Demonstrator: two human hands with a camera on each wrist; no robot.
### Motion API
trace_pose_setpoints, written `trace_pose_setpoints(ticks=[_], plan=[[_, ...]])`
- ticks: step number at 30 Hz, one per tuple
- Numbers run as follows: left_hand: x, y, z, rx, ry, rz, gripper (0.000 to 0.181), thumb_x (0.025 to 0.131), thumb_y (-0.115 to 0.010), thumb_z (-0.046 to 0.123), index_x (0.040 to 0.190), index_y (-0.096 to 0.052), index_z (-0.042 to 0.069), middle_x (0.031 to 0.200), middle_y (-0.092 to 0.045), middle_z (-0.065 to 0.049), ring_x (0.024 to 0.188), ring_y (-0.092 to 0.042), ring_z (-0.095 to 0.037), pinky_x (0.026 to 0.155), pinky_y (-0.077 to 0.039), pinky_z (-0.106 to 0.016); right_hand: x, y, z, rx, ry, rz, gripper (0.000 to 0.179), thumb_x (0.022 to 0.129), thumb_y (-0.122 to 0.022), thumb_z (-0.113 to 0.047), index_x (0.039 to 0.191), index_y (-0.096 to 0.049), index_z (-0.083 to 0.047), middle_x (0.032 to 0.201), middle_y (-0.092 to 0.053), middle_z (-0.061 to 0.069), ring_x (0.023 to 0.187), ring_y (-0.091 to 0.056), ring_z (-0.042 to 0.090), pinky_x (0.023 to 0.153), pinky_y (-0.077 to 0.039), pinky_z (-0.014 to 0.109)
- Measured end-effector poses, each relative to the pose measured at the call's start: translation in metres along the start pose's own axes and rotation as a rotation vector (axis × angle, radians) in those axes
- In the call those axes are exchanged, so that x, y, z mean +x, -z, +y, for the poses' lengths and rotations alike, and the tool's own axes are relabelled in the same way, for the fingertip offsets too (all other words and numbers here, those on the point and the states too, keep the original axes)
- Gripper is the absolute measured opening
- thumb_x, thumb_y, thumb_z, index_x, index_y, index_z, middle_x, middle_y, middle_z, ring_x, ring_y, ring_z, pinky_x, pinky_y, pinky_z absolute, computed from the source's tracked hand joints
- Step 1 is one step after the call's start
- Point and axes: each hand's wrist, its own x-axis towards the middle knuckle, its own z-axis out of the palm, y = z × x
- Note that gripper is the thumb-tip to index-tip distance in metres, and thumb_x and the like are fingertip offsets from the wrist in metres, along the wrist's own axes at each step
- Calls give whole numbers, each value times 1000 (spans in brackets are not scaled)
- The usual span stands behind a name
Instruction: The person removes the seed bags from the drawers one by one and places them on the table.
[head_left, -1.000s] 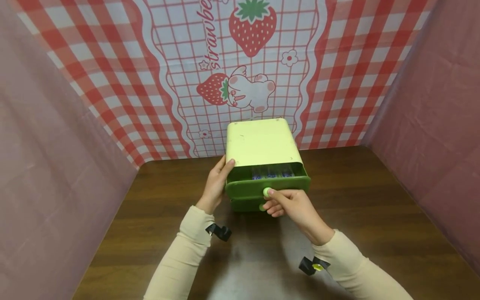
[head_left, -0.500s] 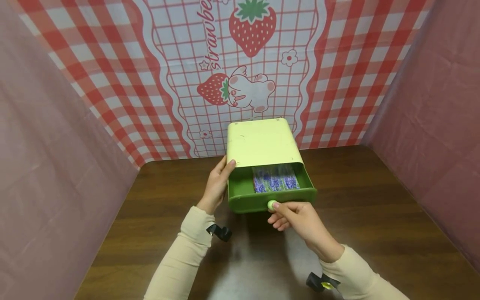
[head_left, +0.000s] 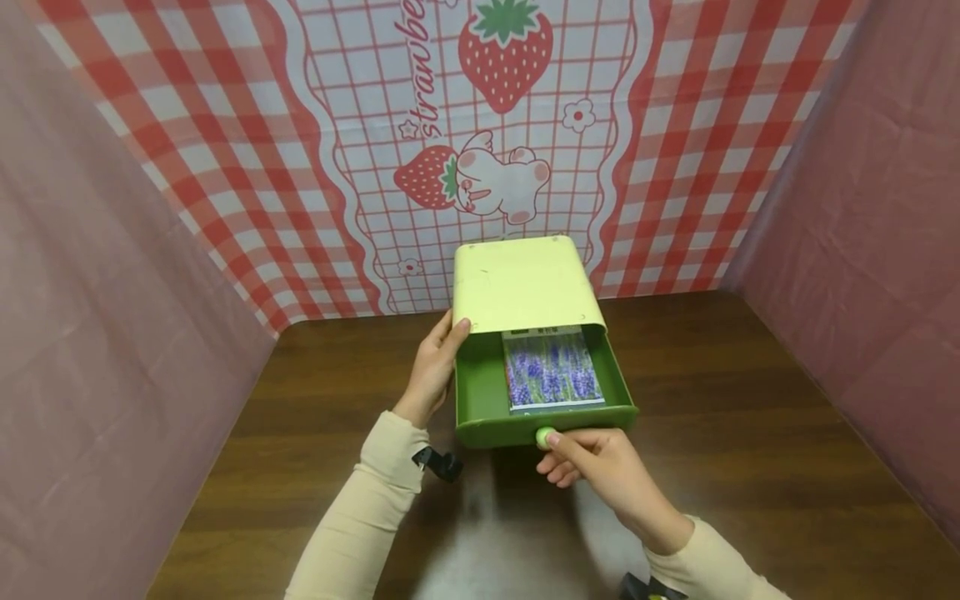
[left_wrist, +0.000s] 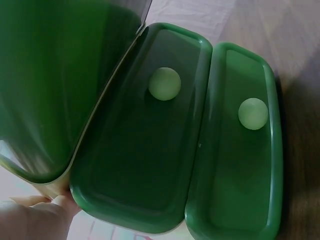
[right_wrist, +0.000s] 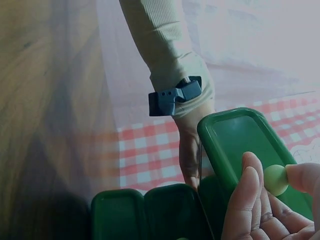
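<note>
A small drawer box with a pale yellow shell stands near the back of the table. Its green top drawer is pulled well out. Inside lies a flat rectangular packet printed with purple flowers. My right hand pinches the drawer's round light-green knob between thumb and index finger, the other fingers loosely bent below. My left hand rests against the shell's left side, thumb at the top front corner. In the left wrist view, two lower drawers with round knobs are pushed in.
A dark wooden table extends around the box. Behind it hangs a red-and-white checked cloth with strawberry prints. Pink cloths hang at both sides.
My right hand has drawn the top drawer toward me by its knob, uncovering much more of the flower-printed packet. The left hand and the shell have stayed in place.
</note>
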Motion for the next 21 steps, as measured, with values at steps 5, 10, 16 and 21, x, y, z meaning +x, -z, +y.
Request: trace_pose_setpoints(ticks=[5,10,16,21], plan=[[1,0,0,17,-1,7,70,98,-58,34,154,-27,6,160,-29,-11,143,-36,-27,117,-34,-42,-4,-1,5,-2,13,-5,39,96,-63,-25,104,-70,13,81,-74,16,66,-69,14,64,-60,33],[2,0,1,1,8,7,71,98,-58,36,155,-27,7,160,-30,-12,141,-39,-28,114,-38,-41,-6,-2,11,1,9,-3,38,95,-64,-24,105,-69,13,80,-74,14,66,-69,14,65,-60,33],[2,1,0,10,9,4,71,98,-58,36,155,-27,7,161,-27,-11,145,-32,-26,119,-31,-41,-7,-4,16,4,4,-7,37,95,-64,-22,105,-68,13,79,-74,12,66,-68,13,65,-60,33],[0,0,-1,9,-2,7,71,98,-58,36,154,-28,7,161,-28,-11,146,-30,-27,120,-28,-42,-8,-4,17,12,6,-7,36,95,-64,-21,105,-68,13,78,-74,10,65,-69,13,65,-60,33]])
